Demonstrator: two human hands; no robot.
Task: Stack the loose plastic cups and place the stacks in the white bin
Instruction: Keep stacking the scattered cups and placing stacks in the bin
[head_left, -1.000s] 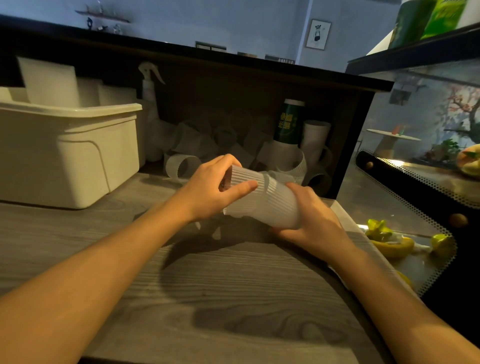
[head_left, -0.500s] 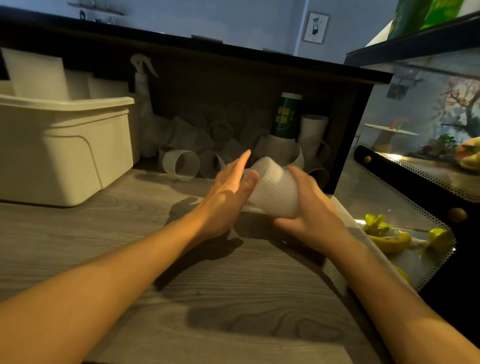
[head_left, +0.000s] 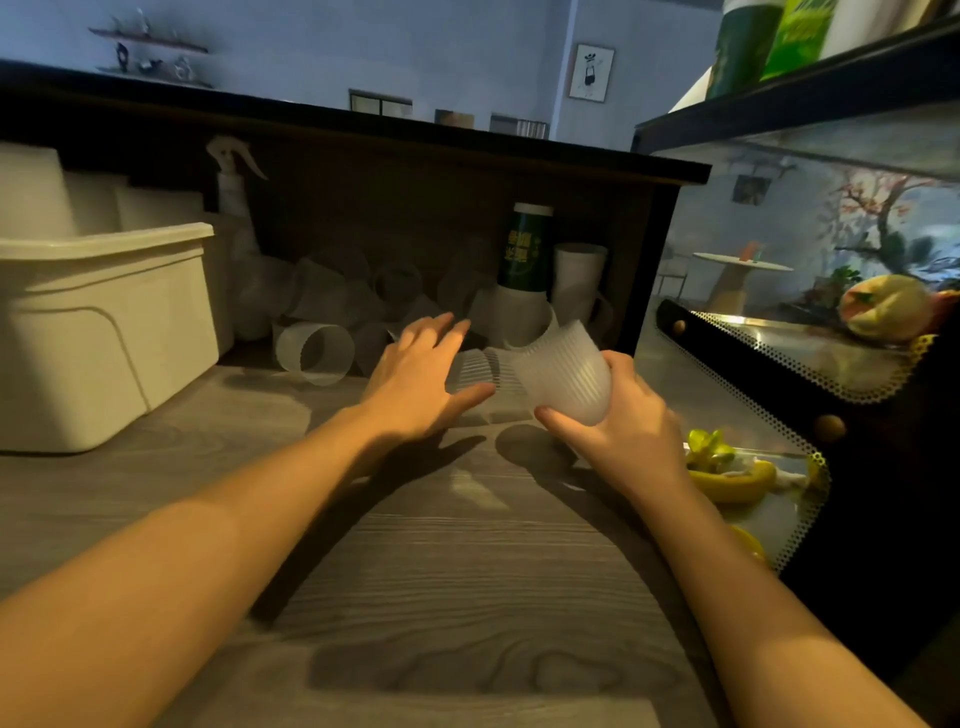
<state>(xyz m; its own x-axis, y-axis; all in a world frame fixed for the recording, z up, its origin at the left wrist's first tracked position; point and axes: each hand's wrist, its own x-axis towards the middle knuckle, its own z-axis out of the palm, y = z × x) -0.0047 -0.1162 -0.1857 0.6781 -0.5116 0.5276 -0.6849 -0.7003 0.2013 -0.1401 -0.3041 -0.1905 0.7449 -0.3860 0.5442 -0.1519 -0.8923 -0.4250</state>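
We see a short stack of ribbed, translucent plastic cups (head_left: 566, 374) raised above the tabletop (head_left: 457, 561), tilted, with its open mouth turned up and away from us. The right hand (head_left: 621, 421) holds it from below and from the right, its grip closed around the lower part of the stack, thumb under the base and fingers wrapped round the far side. Just to the left, another ribbed cup (head_left: 475, 369) lies on its side on the tabletop. The left hand (head_left: 415, 379) hovers over that cup with its grip open, fingers straight and spread, thumb out toward the stack; we cannot tell whether the fingers touch the cup.

Behind the hands, under a dark overhanging shelf (head_left: 395, 130), a heap of loose cups (head_left: 332, 312) lies in shadow, one of them on its side with its mouth facing us. A dark green cup (head_left: 524, 249) stands upside down on pale containers at the right end of the heap, and a spray bottle (head_left: 231, 192) stands at the left end. The white bin (head_left: 104, 332) sits on the tabletop at far left, well apart from both hands.
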